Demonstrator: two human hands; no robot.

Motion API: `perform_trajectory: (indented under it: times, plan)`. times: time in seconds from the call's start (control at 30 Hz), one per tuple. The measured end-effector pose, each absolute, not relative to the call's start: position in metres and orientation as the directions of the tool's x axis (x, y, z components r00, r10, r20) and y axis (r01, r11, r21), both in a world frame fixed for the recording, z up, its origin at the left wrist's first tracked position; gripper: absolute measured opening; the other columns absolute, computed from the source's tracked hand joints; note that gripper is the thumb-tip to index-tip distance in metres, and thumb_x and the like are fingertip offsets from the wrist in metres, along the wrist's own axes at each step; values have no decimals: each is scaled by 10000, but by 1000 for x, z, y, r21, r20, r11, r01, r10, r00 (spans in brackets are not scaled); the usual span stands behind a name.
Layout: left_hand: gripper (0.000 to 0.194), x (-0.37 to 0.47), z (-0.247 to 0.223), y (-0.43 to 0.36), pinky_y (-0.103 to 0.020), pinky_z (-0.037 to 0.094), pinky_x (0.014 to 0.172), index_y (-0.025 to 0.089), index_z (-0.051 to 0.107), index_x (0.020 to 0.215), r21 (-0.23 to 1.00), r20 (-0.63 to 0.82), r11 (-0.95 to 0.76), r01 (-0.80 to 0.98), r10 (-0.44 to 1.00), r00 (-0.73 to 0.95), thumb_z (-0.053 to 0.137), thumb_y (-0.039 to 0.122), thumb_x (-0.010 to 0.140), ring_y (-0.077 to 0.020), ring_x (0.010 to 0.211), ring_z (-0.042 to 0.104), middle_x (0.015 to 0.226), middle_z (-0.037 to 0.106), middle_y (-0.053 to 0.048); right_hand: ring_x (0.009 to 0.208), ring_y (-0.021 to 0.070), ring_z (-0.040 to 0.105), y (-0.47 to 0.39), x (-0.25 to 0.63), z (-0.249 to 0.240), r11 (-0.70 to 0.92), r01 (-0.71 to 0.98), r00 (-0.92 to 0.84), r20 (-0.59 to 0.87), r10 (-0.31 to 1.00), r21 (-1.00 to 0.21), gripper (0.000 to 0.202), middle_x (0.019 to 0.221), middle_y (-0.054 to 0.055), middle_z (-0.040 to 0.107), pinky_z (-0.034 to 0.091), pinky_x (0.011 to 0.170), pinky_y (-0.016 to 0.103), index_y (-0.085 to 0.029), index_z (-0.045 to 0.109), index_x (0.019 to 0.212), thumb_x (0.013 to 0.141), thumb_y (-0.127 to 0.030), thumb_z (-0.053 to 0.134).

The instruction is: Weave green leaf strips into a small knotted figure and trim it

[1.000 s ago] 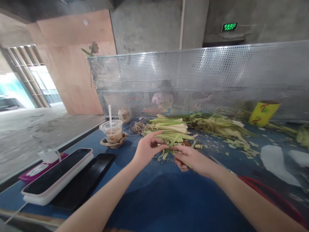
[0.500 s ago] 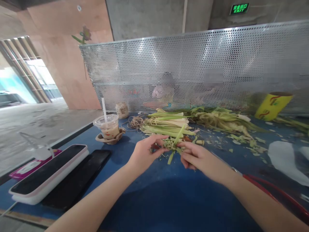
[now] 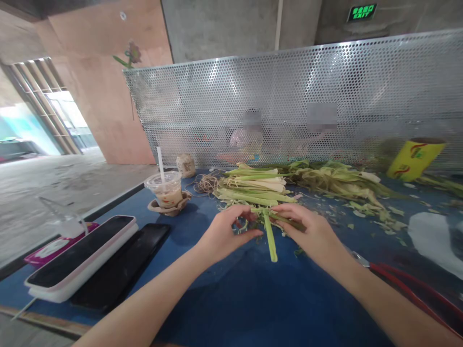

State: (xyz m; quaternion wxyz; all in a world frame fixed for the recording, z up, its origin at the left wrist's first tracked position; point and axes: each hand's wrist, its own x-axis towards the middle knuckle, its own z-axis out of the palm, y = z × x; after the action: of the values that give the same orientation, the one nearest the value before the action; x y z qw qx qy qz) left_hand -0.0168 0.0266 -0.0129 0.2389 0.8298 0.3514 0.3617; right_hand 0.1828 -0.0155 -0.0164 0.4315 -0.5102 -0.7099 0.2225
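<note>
Between my hands is a small piece of crossed green leaf strips [image 3: 270, 238], with one wide strip hanging down toward me. My left hand [image 3: 228, 232] grips the left side of the piece, fingers curled behind and thumb in front. My right hand [image 3: 310, 230] pinches its right side between thumb and fingers. Just beyond them lies a bundle of pale green leaf strips [image 3: 253, 183], cut ends to the right. Thin shreds hang around my left fingers. Red-handled scissors [image 3: 401, 279] lie beside my right forearm, partly hidden by it.
At left are a drink cup with straw [image 3: 164, 190] in a cardboard holder, a pink-edged phone [image 3: 81, 250], a black phone [image 3: 123, 267] and tangled twine [image 3: 207, 183]. Husk-like leaves [image 3: 333, 180] and a yellow roll [image 3: 415, 159] sit right, before a perforated metal screen [image 3: 224, 96]; people show behind it.
The wide strip, which stood upward across the piece, now hangs down toward me. My left thumb has moved right, and my right hand has turned slightly.
</note>
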Motion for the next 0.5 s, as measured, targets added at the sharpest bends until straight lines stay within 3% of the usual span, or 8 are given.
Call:
perform_trajectory:
  times: [0.1, 0.2, 0.3, 0.4, 0.5]
  plan:
    - [269, -16, -15, 25, -298, 517, 714, 201, 607, 1000, 590, 478, -676, 443, 734, 483, 641, 244, 737, -162, 839, 597, 946, 649, -44, 980, 194, 631, -16, 184, -20, 429, 695, -118, 496, 860, -578, 280, 1058, 39, 657, 512, 825, 342, -254, 586, 1011, 793, -144, 450]
    - [402, -19, -15, 25, -353, 492, 819, 225, 563, 1121, 479, 585, -732, 484, 678, 446, 654, 248, 730, -197, 990, 547, 1070, 586, -71, 968, 200, 616, -17, 185, -23, 441, 802, -137, 594, 793, -403, 269, 1005, 42, 658, 504, 813, 347, -248, 597, 995, 803, -143, 440]
    - [476, -20, -16, 24, -359, 479, 849, 199, 526, 1171, 391, 580, -770, 504, 632, 515, 668, 222, 717, -181, 922, 555, 959, 594, -54, 903, 186, 614, -18, 184, -23, 458, 836, -185, 630, 754, -302, 241, 936, 49, 650, 504, 766, 317, -224, 595, 976, 821, -135, 432]
    - [472, -17, -17, 19, -306, 494, 810, 177, 537, 1144, 406, 548, -779, 478, 626, 555, 676, 162, 693, -159, 862, 566, 917, 612, -38, 835, 174, 604, -20, 180, -22, 511, 830, -273, 636, 722, -223, 215, 855, 46, 641, 495, 725, 299, -210, 592, 942, 843, -127, 420]
    - [465, -13, -17, 14, -282, 509, 726, 177, 571, 1097, 470, 540, -744, 475, 668, 512, 722, 231, 661, -156, 795, 566, 877, 622, -32, 866, 195, 588, -22, 178, -21, 553, 817, -341, 639, 689, -160, 181, 851, 53, 655, 473, 770, 343, -209, 588, 952, 855, -163, 442]
